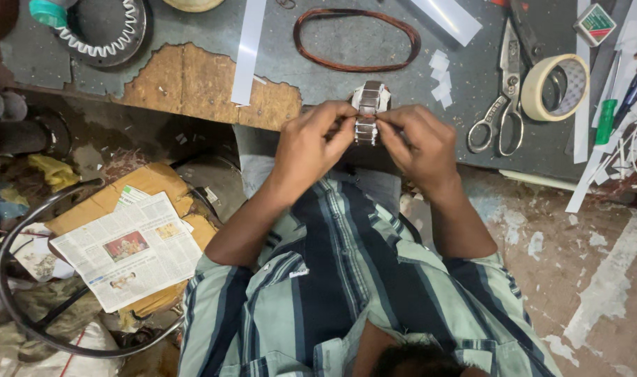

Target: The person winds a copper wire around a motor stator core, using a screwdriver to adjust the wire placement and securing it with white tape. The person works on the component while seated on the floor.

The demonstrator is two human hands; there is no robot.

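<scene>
A small ring-shaped metal stator core with white paper slot liners (369, 112) is held upright at the near edge of the grey, worn counter (374, 49), pinched between both hands. The fingers of the left hand (311, 143) are closed on its left side and lower rim; the fingers of the right hand (420, 143) are closed on its right side, thumb and forefinger meeting at the core's middle.

The core is judged stiff and fairly heavy for its size, being stacked steel, with edges that could bite; the paper liners are judged thin and easily creased or pushed out. A hold on the outer steel rim, clear of the liners, is judged safest.

Counted on the counter: one core in hand; one oval coil of reddish copper wire (357, 39) lying flat beyond it; one pair of steel scissors (503, 94); one roll of cream masking tape (554, 86); one larger round wound stator with white lacing (109, 31) at the far left; one long white paper strip (249, 49) beside the chipped patch, with further strips heaped at the right, too tangled to count; several small white paper squares (440, 77) near the core, perhaps five. One folded newspaper (126, 251) lies on the floor.
</scene>
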